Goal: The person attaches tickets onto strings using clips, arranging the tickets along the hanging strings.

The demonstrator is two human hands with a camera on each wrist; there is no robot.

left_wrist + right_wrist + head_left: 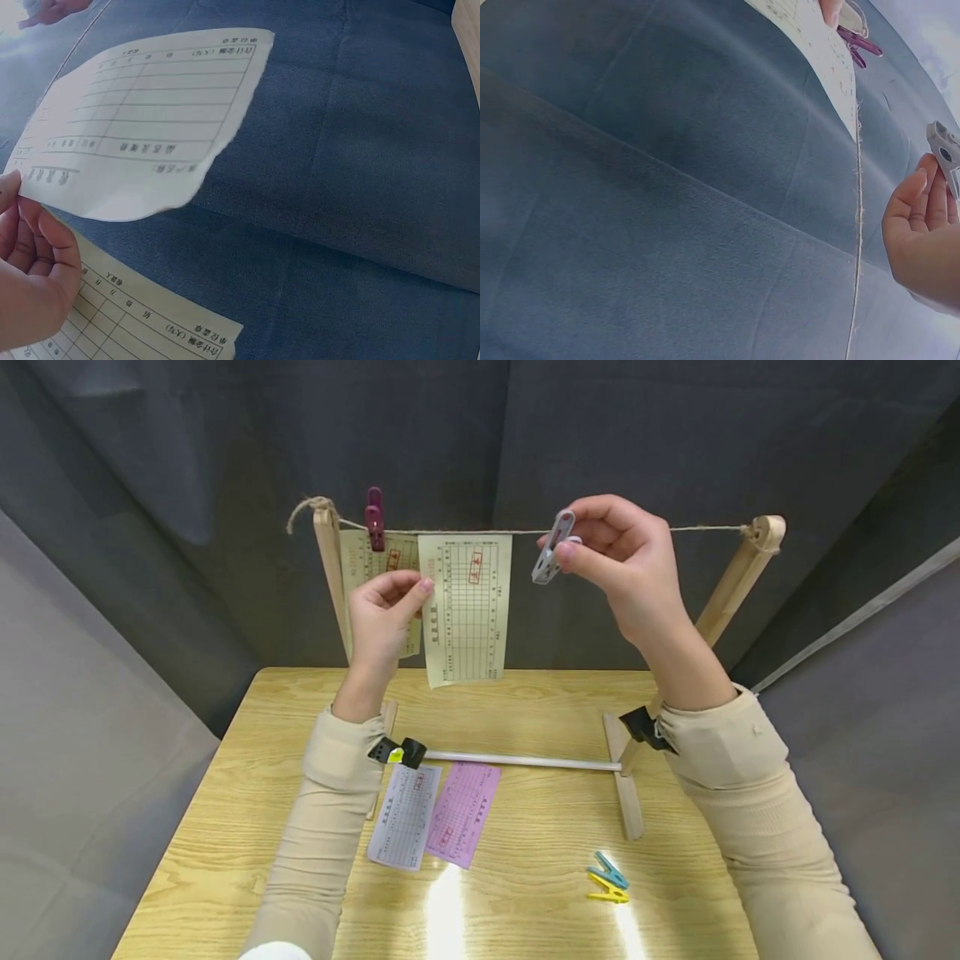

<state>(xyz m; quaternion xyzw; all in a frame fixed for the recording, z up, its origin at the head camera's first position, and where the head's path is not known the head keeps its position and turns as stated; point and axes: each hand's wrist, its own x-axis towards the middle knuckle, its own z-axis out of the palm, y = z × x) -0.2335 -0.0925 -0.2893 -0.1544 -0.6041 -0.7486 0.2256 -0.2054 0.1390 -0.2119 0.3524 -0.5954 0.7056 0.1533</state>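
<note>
Left hand (pixel 384 610): fingers pinched on left edge of cream printed paper slip (pixel 467 608), which hangs against the jute string (pixel 690 529). Maroon plastic clothespin (pixel 373 518) up-left of those fingers, clamping a second cream slip (pixel 363 560) behind. Right hand (pixel 622 560): fingers clamped on grey plastic clothespin (pixel 551 548), at string level, just right of held slip, not touching it. Teal clip (pixel 609 869) and yellow clip (pixel 607 892) on wooden surface (pixel 525 893), well below.
</note>
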